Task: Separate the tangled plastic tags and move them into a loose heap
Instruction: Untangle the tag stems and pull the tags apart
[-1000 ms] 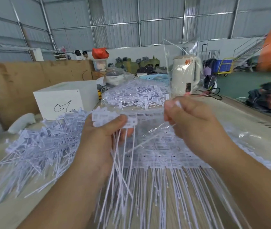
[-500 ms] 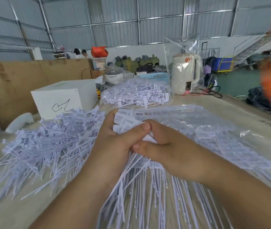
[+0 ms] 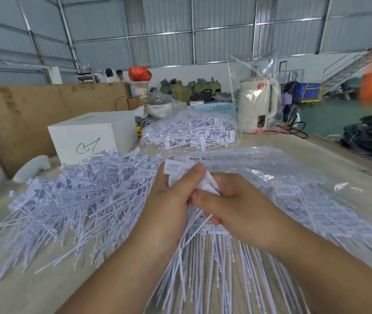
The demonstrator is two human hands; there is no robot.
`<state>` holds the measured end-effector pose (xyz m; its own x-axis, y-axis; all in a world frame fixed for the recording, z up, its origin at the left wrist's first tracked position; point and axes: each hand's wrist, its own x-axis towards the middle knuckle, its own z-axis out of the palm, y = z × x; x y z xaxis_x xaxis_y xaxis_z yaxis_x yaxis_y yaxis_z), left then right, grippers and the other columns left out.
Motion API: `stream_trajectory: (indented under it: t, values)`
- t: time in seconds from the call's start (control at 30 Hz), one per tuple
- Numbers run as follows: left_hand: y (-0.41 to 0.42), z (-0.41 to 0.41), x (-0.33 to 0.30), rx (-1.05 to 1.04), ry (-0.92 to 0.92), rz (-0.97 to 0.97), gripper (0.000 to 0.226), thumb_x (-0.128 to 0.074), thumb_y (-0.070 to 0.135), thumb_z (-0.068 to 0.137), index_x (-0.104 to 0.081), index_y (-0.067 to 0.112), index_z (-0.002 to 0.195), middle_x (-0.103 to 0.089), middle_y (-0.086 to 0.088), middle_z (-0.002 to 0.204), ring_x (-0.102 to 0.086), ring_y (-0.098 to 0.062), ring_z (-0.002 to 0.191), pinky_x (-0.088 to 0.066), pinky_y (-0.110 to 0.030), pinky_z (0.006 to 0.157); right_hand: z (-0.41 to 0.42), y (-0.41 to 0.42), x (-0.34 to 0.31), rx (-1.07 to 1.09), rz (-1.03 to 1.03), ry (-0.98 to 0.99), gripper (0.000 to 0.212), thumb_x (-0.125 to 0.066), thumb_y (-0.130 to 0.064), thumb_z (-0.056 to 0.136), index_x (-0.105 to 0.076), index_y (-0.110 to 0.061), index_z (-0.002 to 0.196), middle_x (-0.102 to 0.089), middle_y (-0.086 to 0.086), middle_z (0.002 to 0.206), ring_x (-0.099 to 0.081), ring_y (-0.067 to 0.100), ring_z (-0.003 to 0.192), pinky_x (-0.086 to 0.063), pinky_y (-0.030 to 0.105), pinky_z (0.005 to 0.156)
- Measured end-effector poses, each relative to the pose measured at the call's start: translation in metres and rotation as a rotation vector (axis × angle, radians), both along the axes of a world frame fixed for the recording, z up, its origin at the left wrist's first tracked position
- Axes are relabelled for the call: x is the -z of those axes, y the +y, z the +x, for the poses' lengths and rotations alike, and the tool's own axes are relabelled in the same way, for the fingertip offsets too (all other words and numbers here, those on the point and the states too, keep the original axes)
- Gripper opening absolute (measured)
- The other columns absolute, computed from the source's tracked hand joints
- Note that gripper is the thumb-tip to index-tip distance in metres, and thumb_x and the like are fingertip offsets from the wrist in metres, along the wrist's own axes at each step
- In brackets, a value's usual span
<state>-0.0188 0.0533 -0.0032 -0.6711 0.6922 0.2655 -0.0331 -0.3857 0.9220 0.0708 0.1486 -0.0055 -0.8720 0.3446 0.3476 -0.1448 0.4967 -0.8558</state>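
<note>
A bunch of white plastic tags [image 3: 181,171] sits between both hands at the centre of the head view, label heads up and thin tails hanging down toward me. My left hand [image 3: 169,200] grips the bunch just under the heads. My right hand [image 3: 232,207] pinches the same bunch from the right, fingertips touching the left thumb. A wide loose heap of separated tags [image 3: 74,200] lies on the table to the left. Under my hands lies an open clear bag of ordered tags [image 3: 293,196].
A second clear bag of tags [image 3: 192,132] lies farther back. A white box [image 3: 92,139] stands at back left, a cream kettle [image 3: 257,105] in plastic wrap at back right. The wooden table [image 3: 339,159] runs right; a brown board [image 3: 22,114] walls the left.
My hands, apart and raised a second ago, have come together and lowered onto one bunch. Since half a second ago they hold almost still, the grip unchanged.
</note>
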Motion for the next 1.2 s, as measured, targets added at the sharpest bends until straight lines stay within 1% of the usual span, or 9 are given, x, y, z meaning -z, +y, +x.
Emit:
stream_trajectory:
  t: [0.13,0.3,0.47,0.57,0.67,0.83,0.97,1.07,1.2]
  values:
    - [-0.001,0.002,0.005,-0.006,0.018,-0.06,0.054,-0.081,0.04,0.058,-0.068,0.019,0.106,-0.077,0.0,0.086,-0.073,-0.01,0.077,-0.052,-0.016,0.054,-0.001,-0.002,0.001,-0.016,-0.048,0.015,0.013,-0.056,-0.024,0.09,-0.067,-0.017,0.093,-0.056,-0.01,0.062,-0.052,0.004,0.06,-0.042,0.022,0.061]
    - [-0.002,-0.001,0.007,0.034,-0.007,-0.135,0.06,-0.08,0.041,0.065,-0.065,0.019,0.119,-0.076,-0.005,0.096,-0.074,-0.018,0.083,-0.052,-0.029,0.058,-0.005,-0.007,0.001,-0.111,-0.232,0.021,0.045,-0.053,-0.019,0.087,-0.065,-0.061,0.08,-0.074,-0.001,0.09,-0.071,0.011,0.085,-0.06,0.03,0.069]
    - [0.0,-0.003,0.008,0.051,0.038,-0.174,0.059,-0.08,0.049,0.064,-0.067,0.028,0.118,-0.077,-0.002,0.096,-0.073,-0.018,0.087,-0.054,-0.03,0.061,-0.008,-0.009,0.001,-0.15,-0.38,0.042,0.059,-0.05,0.0,0.093,-0.071,-0.053,0.08,-0.073,0.007,0.087,-0.072,0.024,0.082,-0.06,0.041,0.074]
    - [0.001,-0.003,0.007,-0.014,0.231,-0.204,0.019,-0.063,0.059,0.073,-0.073,0.049,0.086,-0.076,0.007,0.087,-0.073,-0.009,0.085,-0.055,-0.035,0.074,-0.01,-0.008,0.005,-0.152,-0.428,0.06,0.024,-0.058,-0.005,0.08,-0.073,-0.016,0.096,-0.07,0.022,0.092,-0.067,0.042,0.085,-0.057,0.054,0.079]
    - [-0.001,-0.003,0.007,-0.04,0.358,-0.208,0.021,-0.047,0.066,0.077,-0.067,0.061,0.082,-0.075,0.015,0.085,-0.071,0.0,0.082,-0.054,-0.026,0.073,-0.01,-0.008,0.007,-0.134,-0.467,0.043,0.039,-0.06,-0.009,0.072,-0.063,0.004,0.109,-0.065,0.033,0.107,-0.061,0.052,0.102,-0.051,0.064,0.087]
    - [-0.004,-0.003,0.008,0.009,0.489,-0.158,0.016,-0.047,0.069,0.079,-0.058,0.072,0.09,-0.071,0.03,0.093,-0.067,0.008,0.09,-0.052,-0.03,0.081,-0.007,-0.009,0.004,-0.135,-0.517,0.078,0.035,-0.063,-0.004,0.073,-0.067,0.003,0.106,-0.068,0.031,0.098,-0.064,0.04,0.082,-0.053,0.047,0.07]
    - [-0.004,-0.002,0.008,0.121,0.412,-0.131,0.051,-0.054,0.067,0.074,-0.061,0.049,0.121,-0.071,0.019,0.109,-0.066,-0.001,0.105,-0.046,-0.031,0.091,-0.004,-0.006,0.0,-0.088,-0.564,0.184,0.018,-0.058,0.003,0.089,-0.067,0.007,0.103,-0.061,0.041,0.102,-0.057,0.038,0.082,-0.045,0.046,0.071]
    - [-0.002,-0.002,0.008,0.213,0.352,-0.279,0.107,-0.075,0.056,0.062,-0.016,0.046,0.15,-0.069,0.008,0.118,-0.07,-0.011,0.098,-0.052,-0.028,0.075,0.0,0.0,-0.008,-0.044,-0.649,0.274,0.012,-0.057,0.004,0.087,-0.067,-0.002,0.088,-0.06,0.024,0.075,-0.054,0.033,0.064,-0.044,0.036,0.051]
    - [-0.002,0.007,0.011,0.277,0.567,-0.398,0.041,-0.074,0.02,0.073,-0.064,0.043,0.105,-0.074,0.003,0.081,-0.068,-0.009,0.068,-0.053,-0.023,0.057,0.0,0.011,-0.013,0.155,-0.704,0.373,0.021,-0.062,0.005,0.081,-0.054,-0.011,0.07,-0.046,0.008,0.059,-0.047,0.019,0.05,-0.039,0.032,0.051]
